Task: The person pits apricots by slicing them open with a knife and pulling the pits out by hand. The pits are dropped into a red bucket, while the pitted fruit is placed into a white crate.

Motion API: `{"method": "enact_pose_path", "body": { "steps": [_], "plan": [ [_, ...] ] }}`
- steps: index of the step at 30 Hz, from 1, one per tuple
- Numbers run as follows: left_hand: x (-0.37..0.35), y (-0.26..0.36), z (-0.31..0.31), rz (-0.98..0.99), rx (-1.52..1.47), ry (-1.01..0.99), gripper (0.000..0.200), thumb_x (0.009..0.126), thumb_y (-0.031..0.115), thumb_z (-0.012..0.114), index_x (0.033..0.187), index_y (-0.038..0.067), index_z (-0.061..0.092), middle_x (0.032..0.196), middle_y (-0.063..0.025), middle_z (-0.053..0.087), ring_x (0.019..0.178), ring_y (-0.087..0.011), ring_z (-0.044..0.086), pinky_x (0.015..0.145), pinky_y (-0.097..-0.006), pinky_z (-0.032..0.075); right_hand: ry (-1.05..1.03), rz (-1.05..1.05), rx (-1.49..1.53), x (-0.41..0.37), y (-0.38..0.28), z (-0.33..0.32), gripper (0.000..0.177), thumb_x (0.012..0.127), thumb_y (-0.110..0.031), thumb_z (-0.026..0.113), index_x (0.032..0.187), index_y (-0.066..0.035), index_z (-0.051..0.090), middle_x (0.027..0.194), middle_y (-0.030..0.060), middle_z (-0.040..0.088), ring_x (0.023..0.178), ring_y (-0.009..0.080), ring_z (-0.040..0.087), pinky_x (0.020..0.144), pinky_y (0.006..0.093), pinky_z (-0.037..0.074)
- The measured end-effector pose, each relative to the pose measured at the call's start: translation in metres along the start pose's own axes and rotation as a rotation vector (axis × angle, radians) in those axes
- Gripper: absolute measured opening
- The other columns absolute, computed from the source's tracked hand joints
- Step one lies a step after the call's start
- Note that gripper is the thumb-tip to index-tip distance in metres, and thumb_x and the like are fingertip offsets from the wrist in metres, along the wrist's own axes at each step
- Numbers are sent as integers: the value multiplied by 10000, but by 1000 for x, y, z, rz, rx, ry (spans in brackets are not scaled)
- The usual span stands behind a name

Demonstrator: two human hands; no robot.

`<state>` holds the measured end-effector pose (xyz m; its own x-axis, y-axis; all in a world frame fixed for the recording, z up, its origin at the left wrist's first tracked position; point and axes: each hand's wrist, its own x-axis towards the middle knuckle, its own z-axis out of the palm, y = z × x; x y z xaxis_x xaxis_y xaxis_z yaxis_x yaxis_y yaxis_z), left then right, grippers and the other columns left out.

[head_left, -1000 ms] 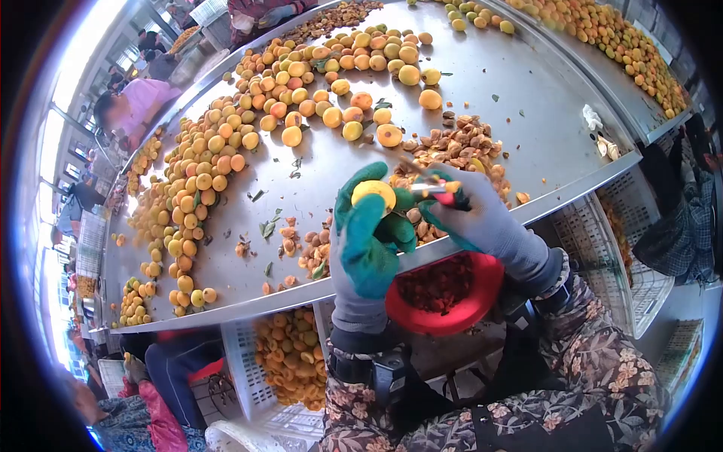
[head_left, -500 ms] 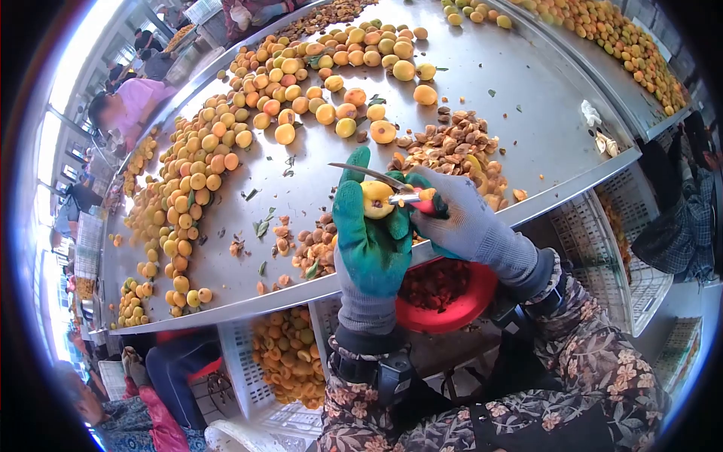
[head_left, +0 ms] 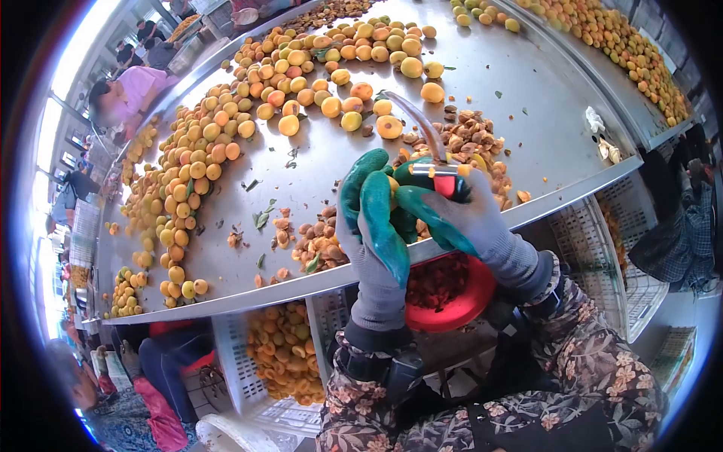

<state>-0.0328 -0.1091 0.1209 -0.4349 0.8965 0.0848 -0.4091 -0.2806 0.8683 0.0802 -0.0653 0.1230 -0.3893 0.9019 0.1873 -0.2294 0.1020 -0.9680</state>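
My left hand (head_left: 374, 218), in a grey glove with a green coated palm, is closed round an apricot (head_left: 393, 188); only a small yellow patch of the fruit shows between the fingers. My right hand (head_left: 459, 215), gloved alike, grips a curved knife (head_left: 429, 135) by its red and black handle. The blade points up and away to the left, clear of the fruit. Right-hand green fingertips touch the apricot beside the left fingers. Just beyond the hands lies a heap of apricot stones (head_left: 471, 139), and another heap of stones (head_left: 320, 241) is left of my left hand.
Whole apricots (head_left: 199, 162) spread along the metal table (head_left: 301, 181). Below its raised front edge are a red bowl (head_left: 482, 290) with dark scraps and a white crate (head_left: 233, 361) of halved apricots. Other people sit at left, one in a pink top (head_left: 139, 90).
The knife has swung from lying across the apricot to pointing up, off the fruit. My left fingers have curled over the apricot, and my right fingers have come down against it.
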Motion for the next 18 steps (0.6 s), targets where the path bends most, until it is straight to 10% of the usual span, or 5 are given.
{"method": "enact_pose_path", "body": {
  "steps": [12, 18],
  "plan": [
    [4, -12, 1, -22, 14, -59, 344, 940, 285, 489, 1161, 24, 522, 933, -47, 606, 673, -65, 557, 522, -172, 438, 117, -106, -340, 2, 9, -1, 272, 799, -110, 648, 1020, 36, 583, 718, 61, 631, 644, 78, 576, 586, 243, 472],
    [12, -1, -6, -211, -473, -202, 431, 923, 237, 497, 1290, 21, 427, 1032, -76, 567, 674, -116, 474, 552, -214, 422, 31, -116, -447, 6, 3, -17, 398, 751, -75, 636, 1112, 29, 503, 773, 142, 616, 677, 166, 596, 628, 305, 473]
  ]
}}
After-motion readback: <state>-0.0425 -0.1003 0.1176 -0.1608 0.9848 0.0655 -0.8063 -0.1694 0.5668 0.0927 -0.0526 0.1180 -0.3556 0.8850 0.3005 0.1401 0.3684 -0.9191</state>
